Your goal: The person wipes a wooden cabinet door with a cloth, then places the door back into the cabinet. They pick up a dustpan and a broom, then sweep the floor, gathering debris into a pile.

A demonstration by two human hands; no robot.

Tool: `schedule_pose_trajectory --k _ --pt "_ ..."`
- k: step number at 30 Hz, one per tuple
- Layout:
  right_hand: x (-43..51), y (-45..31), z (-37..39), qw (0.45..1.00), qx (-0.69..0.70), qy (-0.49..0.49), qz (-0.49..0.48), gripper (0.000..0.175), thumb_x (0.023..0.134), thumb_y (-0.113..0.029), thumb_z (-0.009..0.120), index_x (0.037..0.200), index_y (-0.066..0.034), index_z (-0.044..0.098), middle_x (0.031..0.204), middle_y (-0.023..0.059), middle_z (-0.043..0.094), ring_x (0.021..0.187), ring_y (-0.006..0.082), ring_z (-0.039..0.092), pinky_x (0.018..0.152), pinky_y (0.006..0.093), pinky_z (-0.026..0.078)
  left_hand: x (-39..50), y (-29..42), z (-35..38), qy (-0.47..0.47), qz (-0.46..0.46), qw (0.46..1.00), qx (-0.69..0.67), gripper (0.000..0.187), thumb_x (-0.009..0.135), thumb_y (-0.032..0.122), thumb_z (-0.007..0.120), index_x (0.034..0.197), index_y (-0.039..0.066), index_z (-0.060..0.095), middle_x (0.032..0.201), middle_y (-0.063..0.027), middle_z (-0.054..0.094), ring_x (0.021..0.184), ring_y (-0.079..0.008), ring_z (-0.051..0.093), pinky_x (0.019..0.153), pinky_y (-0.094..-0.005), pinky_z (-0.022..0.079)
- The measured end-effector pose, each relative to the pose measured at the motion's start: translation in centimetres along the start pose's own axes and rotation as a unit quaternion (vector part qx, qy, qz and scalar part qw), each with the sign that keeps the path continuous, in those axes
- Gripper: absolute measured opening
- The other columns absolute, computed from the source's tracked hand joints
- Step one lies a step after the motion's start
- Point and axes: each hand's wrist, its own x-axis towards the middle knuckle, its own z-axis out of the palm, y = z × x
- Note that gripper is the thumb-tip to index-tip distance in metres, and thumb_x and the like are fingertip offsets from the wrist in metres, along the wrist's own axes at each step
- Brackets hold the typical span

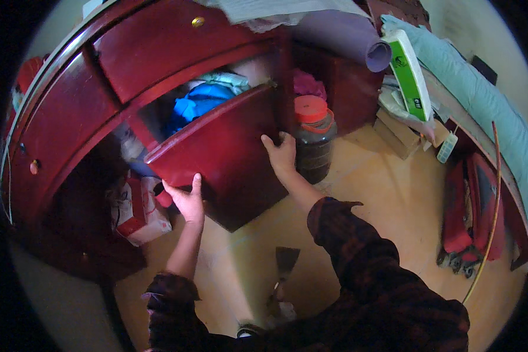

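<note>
A dark red glossy wooden panel (233,141), apparently a cabinet door, is held tilted before an opening in a red wooden cabinet (167,48). My left hand (187,202) grips its lower left edge, thumb on the front face and fingers hidden behind. On the right edge, my right hand (284,152) has its thumb on the front, other fingers mostly out of sight. Bright blue cloth (202,103) and pale fabric (226,81) show inside the opening above the panel. Whether the panel is still joined to the cabinet cannot be made out.
A large jar with a red lid (310,110) stands right of the panel. Left sits a red and white box (145,215). A scraper (287,262) is near my feet. Rightward are a cardboard box (394,134), a red suitcase (471,207) and a thin stick (495,211).
</note>
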Motion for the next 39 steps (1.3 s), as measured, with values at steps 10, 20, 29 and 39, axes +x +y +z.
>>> schedule_pose_trajectory --k 10,20,29,39 --pt "-0.6 -1.0 -2.4 0.991 0.084 -0.107 -0.011 0.055 0.078 -0.029 0.075 0.116 0.0054 0.055 0.111 0.0185 0.060 0.103 0.0256 0.058 0.092 0.0351 0.044 0.6 0.7 -0.3 0.006 -0.021 0.999 -0.032 0.083 0.080 0.019 0.076 0.140 -0.003 0.023 0.130 -0.0191 0.046 0.120 -0.0278 0.047 0.105 -0.0378 0.034" --pt "-0.5 -2.5 -5.4 0.989 0.083 -0.115 0.032 0.069 0.078 -0.036 0.075 0.122 0.0106 0.049 0.120 0.0199 0.057 0.113 0.0272 0.052 0.099 0.0362 0.039 0.2 3.1 1.5 0.031 0.076 0.997 0.010 0.097 0.072 0.022 0.081 0.141 -0.005 0.017 0.135 -0.0225 0.038 0.125 -0.0316 0.040 0.107 -0.0382 0.030" --pt "-1.8 -1.4 -6.2 0.980 0.155 -0.123 0.038 0.061 0.079 -0.032 0.075 0.119 0.0076 0.052 0.115 0.0202 0.058 0.109 0.0291 0.054 0.096 0.0382 0.040 -0.9 1.5 1.9 0.046 0.094 0.986 0.128 0.111 0.068 0.035 0.082 0.143 -0.007 0.011 0.143 -0.0279 0.027 0.134 -0.0403 0.027 0.112 -0.0423 0.022" --pt "0.3 1.3 -5.0 0.985 -0.053 -0.148 -0.067 0.073 0.087 -0.037 0.063 0.130 0.0153 0.036 0.133 0.0317 0.037 0.125 0.0422 0.038 0.107 0.0425 0.030 -1.3 2.4 3.6 0.086 0.085 0.963 0.240 0.121 0.063 0.045 0.083 0.144 -0.006 0.008 0.145 -0.0335 0.019 0.135 -0.0452 0.022 0.112 -0.0474 0.021"
